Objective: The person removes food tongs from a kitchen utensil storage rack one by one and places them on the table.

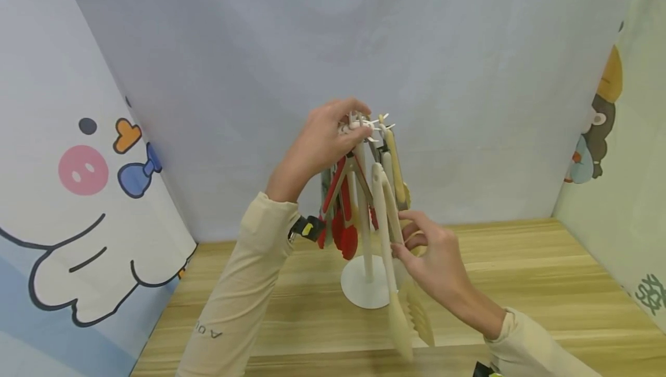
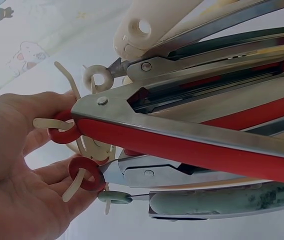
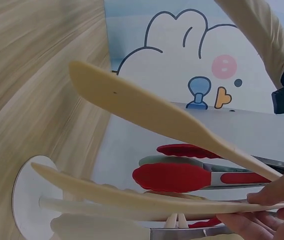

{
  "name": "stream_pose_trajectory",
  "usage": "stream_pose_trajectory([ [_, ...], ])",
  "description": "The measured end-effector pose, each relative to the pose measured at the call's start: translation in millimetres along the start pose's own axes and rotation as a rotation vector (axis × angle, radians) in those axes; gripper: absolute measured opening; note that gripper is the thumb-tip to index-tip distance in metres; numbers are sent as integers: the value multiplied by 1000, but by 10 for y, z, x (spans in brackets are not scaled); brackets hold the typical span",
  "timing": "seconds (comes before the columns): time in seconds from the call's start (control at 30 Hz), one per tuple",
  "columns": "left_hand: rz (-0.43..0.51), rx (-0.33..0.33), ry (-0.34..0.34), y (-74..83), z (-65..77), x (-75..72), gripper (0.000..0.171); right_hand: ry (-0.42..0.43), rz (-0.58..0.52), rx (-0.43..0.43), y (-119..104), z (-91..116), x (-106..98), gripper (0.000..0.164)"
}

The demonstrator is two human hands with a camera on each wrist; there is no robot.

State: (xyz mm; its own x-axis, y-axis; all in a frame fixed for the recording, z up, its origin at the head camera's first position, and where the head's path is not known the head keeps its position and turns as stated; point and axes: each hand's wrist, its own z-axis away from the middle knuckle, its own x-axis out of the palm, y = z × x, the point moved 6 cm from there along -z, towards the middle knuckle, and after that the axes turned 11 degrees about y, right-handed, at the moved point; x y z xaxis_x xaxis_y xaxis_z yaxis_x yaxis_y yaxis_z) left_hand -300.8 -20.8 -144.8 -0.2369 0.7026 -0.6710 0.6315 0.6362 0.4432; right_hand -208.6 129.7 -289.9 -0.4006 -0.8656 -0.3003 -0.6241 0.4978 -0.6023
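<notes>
My left hand [image 1: 330, 131] grips the top of a white rotating stand [image 1: 368, 281], its fingers around the hooked crown; the left wrist view shows the hand [image 2: 22, 165] behind the hooks. With thumb and fingers, my right hand [image 1: 434, 258] pinches one arm of the cream tongs [image 1: 384, 215], which hang spread with their heads downward. In the left wrist view the holed end of these tongs [image 2: 132, 35] has no hook through it. Red-handled tongs [image 2: 181, 145] hang by a red ring on a hook, beside green-handled tongs [image 2: 206, 204].
Yellow-handled tongs [image 1: 393, 163] hang at the stand's right side. Several red tong heads [image 3: 174, 176] dangle near the cream ones. Beneath is a wood-grain table [image 1: 499, 284], with a grey cloth backdrop [image 1: 468, 76] behind and cartoon panels [image 1: 78, 105] at the sides.
</notes>
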Motion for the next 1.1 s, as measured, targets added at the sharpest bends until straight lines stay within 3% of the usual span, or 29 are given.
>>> stream_pose_trajectory([
  [0.63, 10, 2, -9, -8, 19, -3, 36, 59, 93, -5, 113, -49, -270, 45],
  [1.1, 24, 3, -9, -19, 33, 4, 40, 76, 151, -8, 253, -84, -358, 45],
])
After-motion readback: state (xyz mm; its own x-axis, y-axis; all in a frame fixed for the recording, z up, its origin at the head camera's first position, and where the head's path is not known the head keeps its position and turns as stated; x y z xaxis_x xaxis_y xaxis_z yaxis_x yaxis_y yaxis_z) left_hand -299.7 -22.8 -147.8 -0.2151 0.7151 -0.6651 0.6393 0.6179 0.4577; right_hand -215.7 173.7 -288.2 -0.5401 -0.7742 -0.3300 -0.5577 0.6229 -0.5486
